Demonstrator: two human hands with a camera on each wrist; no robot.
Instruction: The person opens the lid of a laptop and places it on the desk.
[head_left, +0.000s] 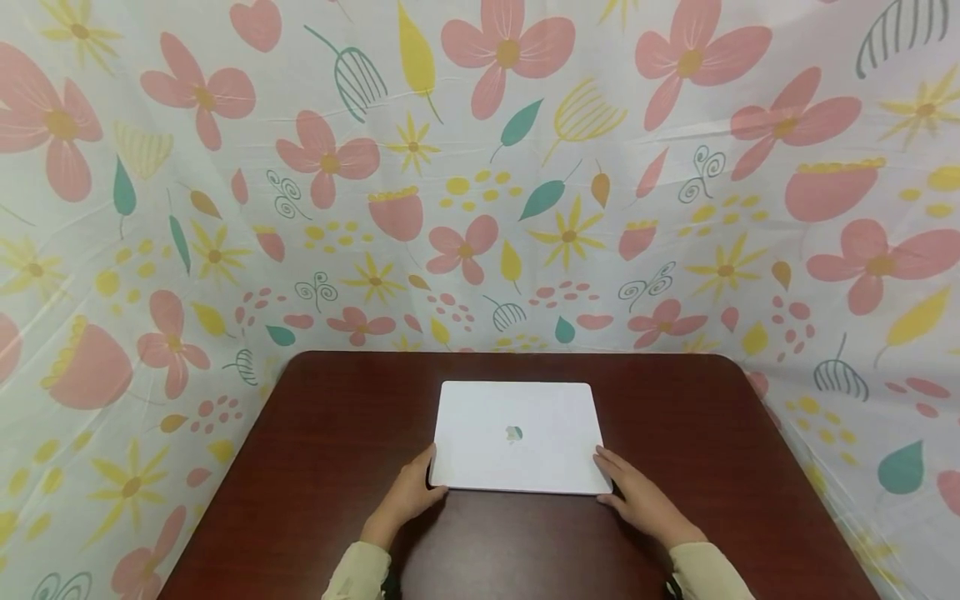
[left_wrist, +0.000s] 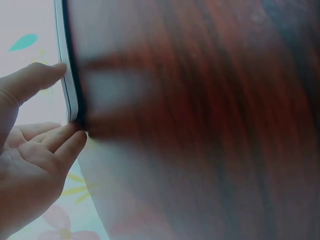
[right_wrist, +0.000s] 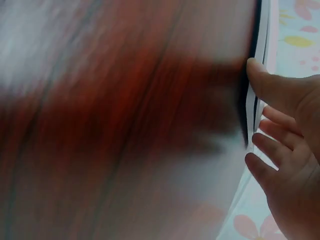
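Observation:
A closed silver laptop [head_left: 517,458] with an apple-shaped logo on its lid lies on the dark red-brown table in the head view. My left hand [head_left: 412,490] is at its near left corner, thumb against the front edge and fingers along the left side. In the left wrist view the fingers of that hand [left_wrist: 37,150] look nearly straight. At the near right corner, my right hand [head_left: 637,493] touches the laptop with its thumb at the front edge and its fingers beside the right side. The right wrist view shows this hand's [right_wrist: 290,135] fingers spread and loosely bent.
The wooden table [head_left: 337,417] has rounded far corners and reaches past the laptop on every side. A white cloth [head_left: 480,325] printed with flowers and leaves hangs behind it and along both sides. Pale sleeves [head_left: 360,571] cover both forearms.

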